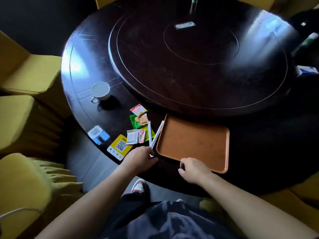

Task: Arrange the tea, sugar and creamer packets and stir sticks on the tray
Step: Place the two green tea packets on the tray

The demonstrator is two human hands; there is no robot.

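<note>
Dim dining room, round dark wooden table (89,69) ringed by yellow-covered chairs.

Raised round turntable (198,66) at the table's middle, its polished top scored with concentric rings. Pale daylight glare on the table's left edge and far right edge; elsewhere deep shadow. Yellow-covered chairs (25,76) crowded along the left side, pleated skirts hanging down, more yellow fabric at the far edge and near right corner. Grey tiled floor (86,163) between table and chairs. Dark wall (43,23) at far left.
</note>
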